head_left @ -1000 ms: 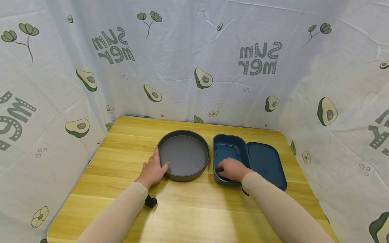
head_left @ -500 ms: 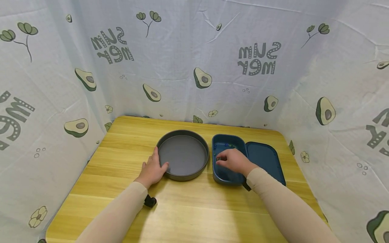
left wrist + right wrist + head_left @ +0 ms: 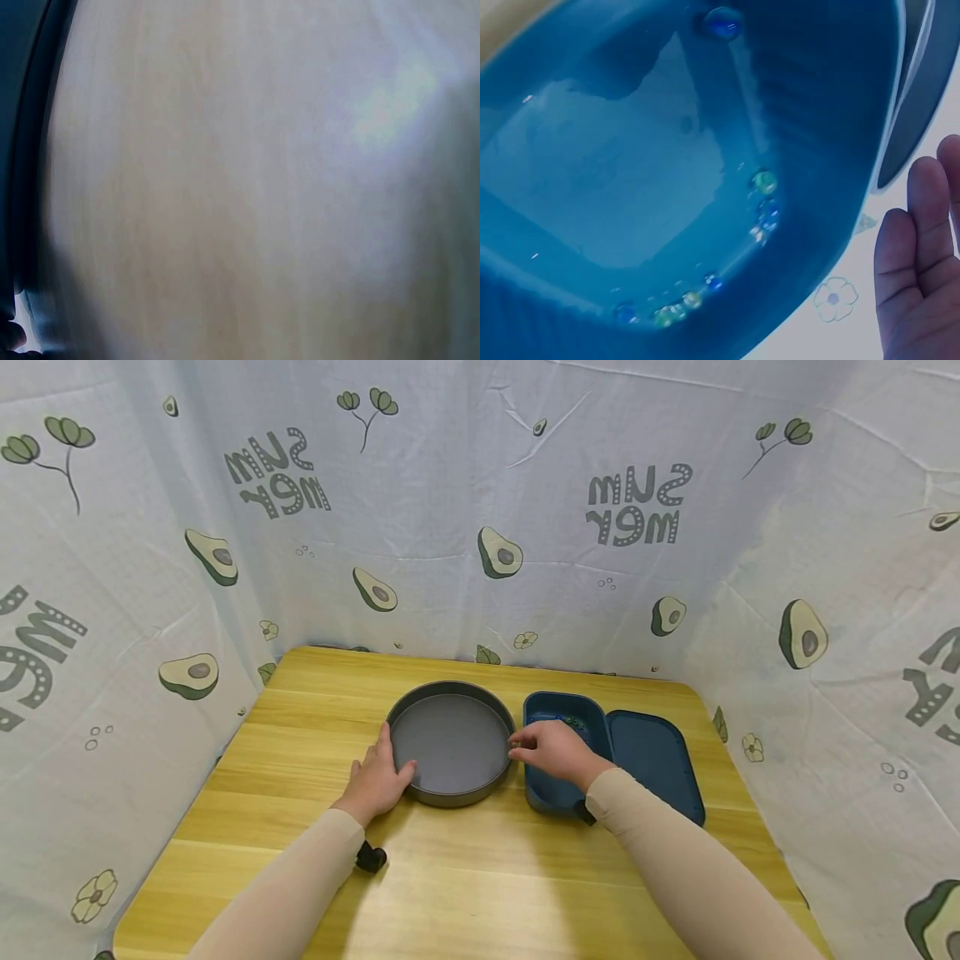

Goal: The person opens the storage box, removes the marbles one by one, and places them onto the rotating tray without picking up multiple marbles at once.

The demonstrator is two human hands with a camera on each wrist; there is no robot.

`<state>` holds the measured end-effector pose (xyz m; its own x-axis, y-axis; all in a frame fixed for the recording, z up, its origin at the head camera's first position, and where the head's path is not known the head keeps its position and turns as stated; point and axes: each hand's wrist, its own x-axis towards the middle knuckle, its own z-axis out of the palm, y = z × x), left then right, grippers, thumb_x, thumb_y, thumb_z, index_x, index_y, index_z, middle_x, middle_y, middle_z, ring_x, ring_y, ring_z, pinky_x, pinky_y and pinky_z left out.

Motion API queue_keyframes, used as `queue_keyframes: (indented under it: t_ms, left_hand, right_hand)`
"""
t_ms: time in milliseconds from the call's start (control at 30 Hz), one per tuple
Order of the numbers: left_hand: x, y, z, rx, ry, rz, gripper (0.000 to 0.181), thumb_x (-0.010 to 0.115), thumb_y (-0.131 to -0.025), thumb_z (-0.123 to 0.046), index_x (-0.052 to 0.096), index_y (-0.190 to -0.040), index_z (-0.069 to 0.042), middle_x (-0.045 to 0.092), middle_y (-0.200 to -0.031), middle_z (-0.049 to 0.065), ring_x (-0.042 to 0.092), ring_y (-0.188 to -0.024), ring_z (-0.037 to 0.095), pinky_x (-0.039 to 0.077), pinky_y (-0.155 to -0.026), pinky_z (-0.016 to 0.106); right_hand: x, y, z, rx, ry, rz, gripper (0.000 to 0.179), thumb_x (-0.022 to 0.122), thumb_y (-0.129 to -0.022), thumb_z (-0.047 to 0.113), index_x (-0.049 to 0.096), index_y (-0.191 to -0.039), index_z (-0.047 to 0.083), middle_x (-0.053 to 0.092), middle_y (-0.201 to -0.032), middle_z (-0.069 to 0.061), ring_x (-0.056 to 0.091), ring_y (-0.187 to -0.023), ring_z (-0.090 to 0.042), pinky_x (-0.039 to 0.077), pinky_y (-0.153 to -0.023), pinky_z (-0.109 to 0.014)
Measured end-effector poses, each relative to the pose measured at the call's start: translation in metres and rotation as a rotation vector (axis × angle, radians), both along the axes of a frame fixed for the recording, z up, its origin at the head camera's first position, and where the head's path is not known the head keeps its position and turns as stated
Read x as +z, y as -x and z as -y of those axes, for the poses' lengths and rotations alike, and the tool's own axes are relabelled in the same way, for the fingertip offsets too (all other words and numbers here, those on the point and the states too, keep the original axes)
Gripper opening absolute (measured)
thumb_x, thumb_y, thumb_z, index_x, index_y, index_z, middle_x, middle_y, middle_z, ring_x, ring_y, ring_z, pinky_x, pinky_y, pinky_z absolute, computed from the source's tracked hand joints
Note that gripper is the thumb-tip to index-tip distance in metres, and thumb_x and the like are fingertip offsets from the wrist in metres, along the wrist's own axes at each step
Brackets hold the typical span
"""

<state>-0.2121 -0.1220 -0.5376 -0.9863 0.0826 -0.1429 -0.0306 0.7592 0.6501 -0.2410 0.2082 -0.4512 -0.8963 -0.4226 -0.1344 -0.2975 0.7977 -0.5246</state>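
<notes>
In the head view my left hand (image 3: 377, 781) rests at the near-left rim of a round grey cake pan (image 3: 450, 743), fingers spread, thumb reaching over the rim. My right hand (image 3: 553, 750) is above the gap between the pan's right rim and a blue box (image 3: 542, 797). Its thumb and forefinger pinch a small greenish marble, mostly hidden by the fingers. Several glass marbles (image 3: 765, 182) in blue and green lie along the box's inner edges in the right wrist view. Fingers of the right hand (image 3: 922, 277) show at that view's right edge; their pinch is out of frame.
The box's flat blue lid (image 3: 656, 764) lies to the right of the box. All stand on a wooden table (image 3: 465, 877), with a printed cloth (image 3: 435, 485) hanging behind and at both sides. A dark curved wall (image 3: 30, 150) edges the left wrist view.
My right hand has risen from inside the near part of the box and moved left to the pan's right rim, pinching a marble. The left hand and pan have stayed put.
</notes>
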Motion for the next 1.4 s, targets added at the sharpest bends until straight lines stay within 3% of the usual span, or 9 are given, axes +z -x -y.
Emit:
queue_keyframes:
  t_ms: [200,600,767,1233,1400]
  left_hand:
    - [0.001,-0.001,0.001,-0.003,-0.002,0.004,0.098,0.055,-0.106,-0.046,-0.010,-0.169,-0.008,0.020,-0.173,0.027,0.019,-0.160,0.049,0.006,-0.126,0.075]
    - [0.001,-0.003,0.002,-0.006,-0.006,0.008,0.098,0.055,-0.106,-0.045,-0.010,-0.169,-0.008,0.020,-0.173,0.027,0.019,-0.160,0.048,0.005,-0.126,0.075]
    - [0.001,-0.003,0.002,-0.012,-0.003,0.010,0.098,0.055,-0.106,-0.046,-0.009,-0.169,-0.007,0.020,-0.173,0.028,0.019,-0.160,0.049,0.006,-0.125,0.075]
    - [0.001,-0.004,0.003,-0.017,-0.003,0.003,0.098,0.054,-0.106,-0.046,-0.011,-0.169,-0.007,0.020,-0.172,0.028,0.019,-0.161,0.047,0.006,-0.125,0.076]
    - [-0.001,-0.004,0.002,-0.019,0.003,0.007,0.097,0.053,-0.107,-0.046,-0.012,-0.169,-0.009,0.019,-0.173,0.027,0.017,-0.161,0.048,0.005,-0.125,0.076]
  right_hand:
    - [0.001,0.001,0.017,0.014,-0.033,-0.019,0.029,0.072,-0.101,0.026,0.078,-0.125,0.010,0.077,-0.106,0.002,0.068,-0.092,-0.012,0.060,-0.083,-0.037]
    - [0.001,0.004,0.057,0.088,-0.090,-0.043,0.025,0.074,-0.100,0.027,0.080,-0.121,0.014,0.077,-0.097,0.005,0.061,-0.078,-0.006,0.056,-0.074,-0.029]
    - [0.002,0.002,0.065,0.103,-0.089,-0.041,0.031,0.074,-0.100,0.028,0.078,-0.127,0.013,0.077,-0.098,0.005,0.061,-0.078,-0.006,0.056,-0.074,-0.028]
    - [0.003,-0.005,0.028,0.019,-0.095,-0.024,0.038,0.074,-0.100,0.029,0.074,-0.134,0.013,0.076,-0.107,0.003,0.067,-0.092,-0.010,0.059,-0.081,-0.033]
    - [0.003,-0.008,0.013,0.009,-0.080,-0.027,0.038,0.074,-0.100,0.028,0.074,-0.134,0.012,0.074,-0.101,0.004,0.065,-0.087,-0.010,0.058,-0.078,-0.032]
